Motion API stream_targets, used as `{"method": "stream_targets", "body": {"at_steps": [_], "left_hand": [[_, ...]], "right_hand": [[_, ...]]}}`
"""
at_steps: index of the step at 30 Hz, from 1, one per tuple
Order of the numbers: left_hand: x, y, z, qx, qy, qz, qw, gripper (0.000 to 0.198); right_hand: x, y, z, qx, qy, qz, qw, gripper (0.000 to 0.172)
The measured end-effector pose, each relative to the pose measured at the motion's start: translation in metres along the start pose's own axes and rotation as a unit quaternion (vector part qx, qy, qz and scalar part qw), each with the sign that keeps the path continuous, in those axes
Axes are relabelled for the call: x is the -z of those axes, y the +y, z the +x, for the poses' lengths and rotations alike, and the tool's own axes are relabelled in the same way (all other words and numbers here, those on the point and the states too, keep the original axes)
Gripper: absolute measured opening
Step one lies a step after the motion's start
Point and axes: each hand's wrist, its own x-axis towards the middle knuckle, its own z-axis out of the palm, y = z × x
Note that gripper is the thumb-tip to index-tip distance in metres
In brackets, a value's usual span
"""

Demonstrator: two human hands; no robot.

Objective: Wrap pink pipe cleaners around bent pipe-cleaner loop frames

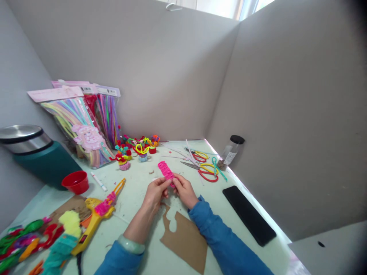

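A flat strip of bright pink fuzzy material [165, 170] points up and to the left above the table. My left hand [156, 193] pinches its lower end from the left, with the fingers closed. On the other side my right hand [185, 190] grips the same end between thumb and fingers. The fingertips of both hands nearly meet and hide the strip's bottom part. Below the hands lies a brown cardboard sheet [186, 240] with a curved cut-out at its top edge.
A yellow glue gun [92, 229], a red cup [77, 183], a teal bottle [48, 162] and coloured pipe cleaners [25, 242] stand left. Small pipe-cleaner figures [142, 151] sit behind. Scissors [208, 172], a clear jar [230, 152] and a black phone [249, 214] are right.
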Motion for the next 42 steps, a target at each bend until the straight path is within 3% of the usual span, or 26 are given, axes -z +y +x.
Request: {"method": "stream_targets", "body": {"at_steps": [7,13,24,34,42], "left_hand": [[-0.0004,0.0028,-0.0012,-0.032,0.016,0.042,0.998,0.027],[0.0004,0.0037,-0.0009,-0.055,0.023,0.112,0.992,0.024],[0.0015,0.0033,0.0,-0.039,-0.024,0.129,0.991,0.029],[-0.0005,0.0058,-0.0016,-0.051,0.009,0.08,0.995,0.027],[-0.0002,0.0054,-0.0025,-0.053,0.008,0.109,0.993,0.027]], "right_hand": [[-0.0004,-0.0024,-0.0006,0.01,-0.006,-0.011,1.0,0.029],[0.0015,-0.0026,0.0001,-0.005,0.035,-0.009,0.999,0.025],[0.0018,-0.0078,-0.0007,0.006,0.041,-0.028,0.999,0.026],[0.003,-0.0037,0.002,-0.019,0.045,0.008,0.999,0.026],[0.0014,-0.0023,0.0019,-0.021,0.026,0.021,0.999,0.022]]}}
